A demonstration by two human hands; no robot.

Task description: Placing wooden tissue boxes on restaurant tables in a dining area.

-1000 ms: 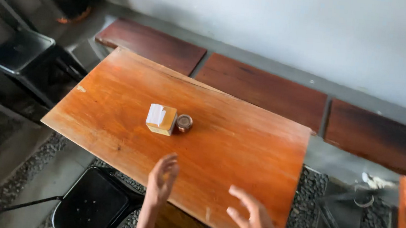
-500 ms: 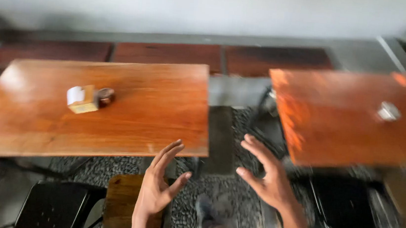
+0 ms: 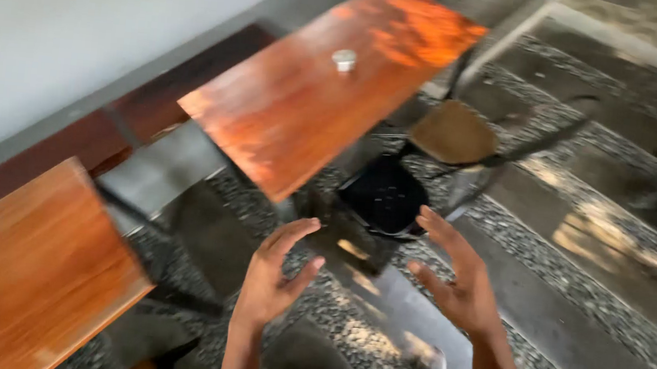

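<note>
My left hand (image 3: pixel 273 277) and my right hand (image 3: pixel 457 279) are raised in front of me, palms facing each other, fingers spread, holding nothing. Both hover in the air over a gravel floor (image 3: pixel 332 313). Beyond them stands a reddish wooden table (image 3: pixel 304 102) with a small round silvery object (image 3: pixel 344 59) on its top. A black chair seat (image 3: pixel 385 196) sits just past my fingertips, under the table's near edge.
A second wooden table (image 3: pixel 15 275) fills the lower left. A brown round stool seat (image 3: pixel 452 132) stands beside the far table. A dark wooden bench (image 3: pixel 151 111) runs along a pale wall (image 3: pixel 80 16). Concrete paving strips (image 3: pixel 581 233) cross the gravel at right.
The view has swung right: the first table with the small box has left the view, and the second table now lies ahead. Both hands stay raised and empty.
</note>
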